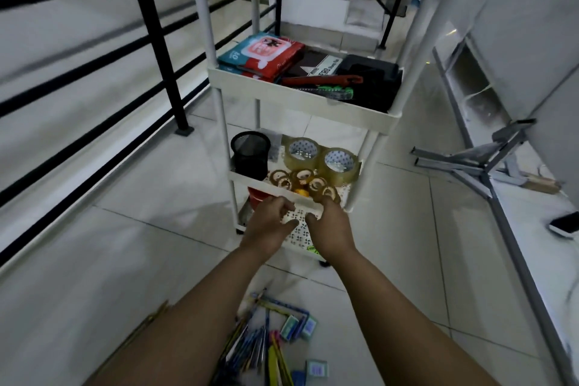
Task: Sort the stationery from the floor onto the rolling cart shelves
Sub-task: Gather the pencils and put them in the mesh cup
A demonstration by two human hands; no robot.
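Tape rolls (pixel 305 180) sit right of the mesh cup (pixel 250 153) on the cart's middle shelf (pixel 275 191).

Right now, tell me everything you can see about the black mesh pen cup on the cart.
The black wire-mesh pen cup is a round, open-topped cylinder that looks like perforated metal with a solid rim. It stands upright at the left front corner of the white rolling cart's middle shelf, behind the shelf's front lip. Nothing shows inside it. Rolls of clear tape sit to its right. Neither hand touches it.
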